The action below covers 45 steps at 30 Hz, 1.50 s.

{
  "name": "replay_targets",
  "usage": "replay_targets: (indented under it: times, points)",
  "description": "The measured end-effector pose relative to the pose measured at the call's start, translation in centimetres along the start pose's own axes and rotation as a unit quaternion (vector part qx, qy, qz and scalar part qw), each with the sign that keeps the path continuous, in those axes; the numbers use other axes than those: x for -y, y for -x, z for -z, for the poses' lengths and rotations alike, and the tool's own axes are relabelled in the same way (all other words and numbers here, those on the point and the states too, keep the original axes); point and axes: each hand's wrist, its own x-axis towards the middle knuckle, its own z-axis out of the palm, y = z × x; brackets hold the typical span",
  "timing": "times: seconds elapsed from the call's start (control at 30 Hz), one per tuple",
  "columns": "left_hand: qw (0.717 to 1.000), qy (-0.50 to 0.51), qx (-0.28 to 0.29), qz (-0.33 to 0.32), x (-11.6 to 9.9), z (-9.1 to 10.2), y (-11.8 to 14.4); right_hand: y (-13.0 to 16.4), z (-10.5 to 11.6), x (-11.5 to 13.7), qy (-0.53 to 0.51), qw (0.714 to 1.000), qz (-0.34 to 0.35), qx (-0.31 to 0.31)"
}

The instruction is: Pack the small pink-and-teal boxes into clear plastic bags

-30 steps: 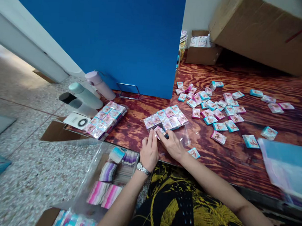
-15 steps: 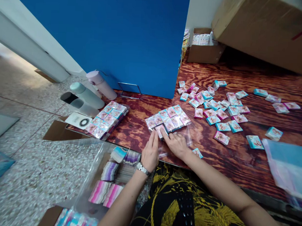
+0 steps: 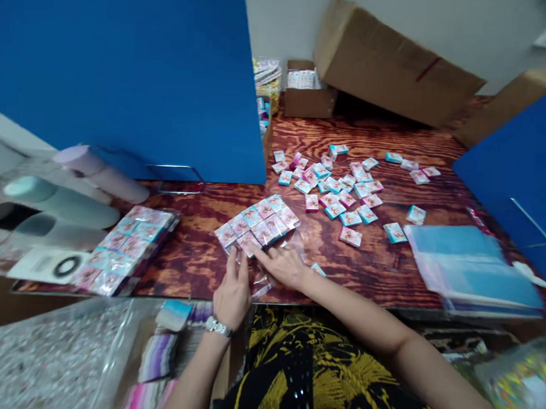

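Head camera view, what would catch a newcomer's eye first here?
Probably the two hands, left hand and right hand, pressing on a clear bag of small pink and teal packets at the near edge of the wooden table. Behind them, loose packets lie scattered mid-table, with a big blue panel standing at the left.

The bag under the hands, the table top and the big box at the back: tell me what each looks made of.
Bag: thin clear plastic film, by its see-through, crinkled sheen over the small packets. Table top: wood, likely stained plywood, by the bold dark grain and glossy reddish finish. Big box: plain brown cardboard, matte, with creased edges.
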Motion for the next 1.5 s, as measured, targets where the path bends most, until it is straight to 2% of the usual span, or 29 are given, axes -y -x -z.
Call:
replay_targets:
  times: [0.13, 0.23, 0.3, 0.37, 0.43, 0.5, 0.57, 0.63, 0.8, 0.87, 1.0, 1.1, 1.2, 1.3, 1.4, 1.5]
  points:
    - [0.999, -0.031, 0.025, -0.004, -0.4, 0.7, -0.5, 4.7, 0.9, -1.6, -0.021, 0.996, 0.022, -0.084]
    - [0.999, -0.03, 0.014, -0.006, -0.2, 0.4, -0.5, 8.8, 1.6, -5.2, -0.016, 0.99, -0.014, -0.138]
    - [1.0, -0.026, -0.002, -0.008, 0.0, 0.1, -0.5, 11.2, 2.2, -9.0, 0.006, 0.985, -0.097, -0.144]
    - [0.999, -0.022, -0.021, -0.009, 0.1, -0.1, -0.5, 13.4, 2.9, -13.5, 0.045, 0.965, -0.227, -0.124]
    - [0.999, -0.016, -0.043, -0.011, 0.1, -0.1, -0.5, 15.3, 3.4, -17.6, 0.108, 0.928, -0.349, -0.071]
    - [0.998, -0.009, -0.067, -0.016, 0.1, 0.1, -0.5, 16.9, 3.6, -20.4, 0.157, 0.905, -0.396, -0.004]
    - [0.995, -0.002, -0.092, -0.024, 0.1, 0.3, -0.5, 18.0, 3.3, -21.6, 0.184, 0.899, -0.394, 0.046]
    - [0.993, 0.009, -0.114, -0.034, 0.1, 0.3, -0.5, 18.7, 2.7, -21.5, 0.185, 0.9, -0.388, 0.073]
    - [0.988, 0.033, -0.144, -0.043, 0.0, 0.2, -0.7, 19.1, 2.1, -20.7, 0.096, 0.925, -0.352, 0.106]
    - [0.988, 0.036, -0.144, -0.033, -0.2, 0.4, -0.7, 18.9, 2.4, -21.1, 0.052, 0.934, -0.345, 0.077]
    - [0.989, 0.043, -0.143, -0.021, -0.4, 0.6, -0.7, 17.3, 3.0, -22.9, 0.017, 0.943, -0.325, -0.074]
    - [0.988, 0.052, -0.141, -0.022, -0.3, 0.5, -0.7, 15.3, 3.1, -25.2, -0.001, 0.958, -0.264, -0.113]
    - [0.987, 0.061, -0.145, -0.032, -0.2, 0.3, -0.6, 13.5, 3.0, -28.6, 0.006, 0.968, -0.236, -0.081]
    - [0.986, 0.063, -0.151, -0.025, -0.3, 0.2, -0.5, 12.5, 2.7, -31.5, -0.005, 0.982, -0.191, 0.004]
    - [0.985, 0.068, -0.158, -0.022, -0.6, 0.0, -0.4, 12.6, 2.2, -32.3, -0.004, 0.984, -0.169, 0.06]
    - [0.984, 0.076, -0.158, -0.027, -0.5, -0.2, -0.3, 13.6, 1.8, -31.6, 0.016, 0.979, -0.199, 0.046]
